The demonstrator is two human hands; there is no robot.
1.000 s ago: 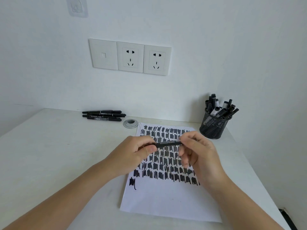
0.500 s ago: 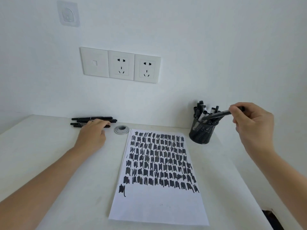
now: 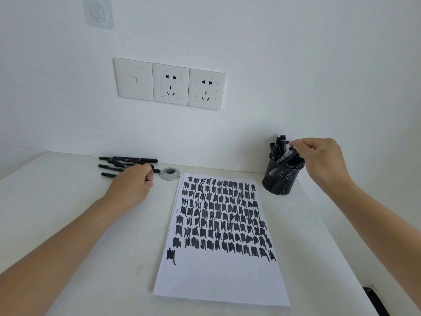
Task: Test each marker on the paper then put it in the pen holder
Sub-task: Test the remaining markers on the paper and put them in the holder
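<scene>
The right hand (image 3: pixel 323 158) has brought its pinched marker (image 3: pixel 289 156) down into the holder (image 3: pixel 279 181) (testing apparently done), while the left hand (image 3: pixel 132 185) curls its fingers round the next marker (image 3: pixel 109 174).

Paper (image 3: pixel 223 281) flat mid-worktop (image 3: pixel 68 213), long side front to back. Pen holder (image 3: pixel 279 181) just right of far corner, markers (image 3: pixel 279 147) standing in it. Loose markers (image 3: pixel 127 159) far left by wall, grommet (image 3: pixel 169 174) between them and paper. Sockets (image 3: pixel 169 84) on wall behind.
</scene>
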